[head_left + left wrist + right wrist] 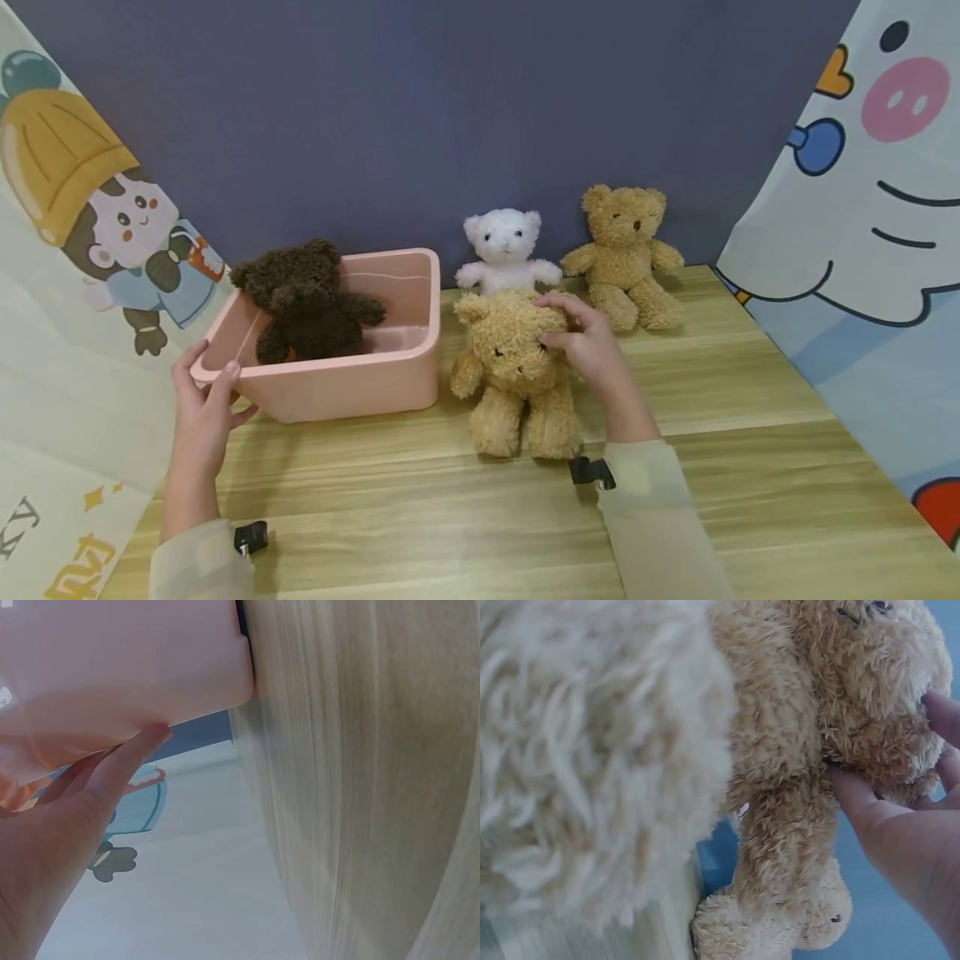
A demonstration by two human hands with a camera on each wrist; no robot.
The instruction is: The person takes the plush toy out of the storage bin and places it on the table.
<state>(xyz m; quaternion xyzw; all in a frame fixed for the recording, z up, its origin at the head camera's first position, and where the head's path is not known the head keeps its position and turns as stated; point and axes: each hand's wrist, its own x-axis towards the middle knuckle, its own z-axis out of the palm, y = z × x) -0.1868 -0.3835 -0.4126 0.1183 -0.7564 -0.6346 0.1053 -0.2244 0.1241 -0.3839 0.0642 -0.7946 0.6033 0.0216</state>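
Holding a curly golden-tan plush bear point(517, 346) beside a rounded pink plastic bin point(345, 387)

The golden-tan bear is held upright at the middle of a pale wood-grain table point(420, 517), to the right of the bin, facing the near side. Its head is gripped by a right hand point(596, 354), thumb and fingers pressed into the curly fur; whether its feet are touching the table cannot be told. The bin's near-left corner is gripped by a left hand point(202, 408), with the thumb laid over the rim. Inside the bin, a dark brown plush bear point(307, 308) is reclined toward the left, its head raised above the far rim.

Behind the held bear, a small white plush bear point(504, 242) is partly hidden. Farther right, a second tan plush bear point(626, 258) is seated near a plain dark blue-grey wall point(480, 125). The table is flanked by two printed panels: on the left, a cartoon child in a yellow hat point(142, 225) is shown; on the right, a white cartoon figure with a pink snout point(847, 225).
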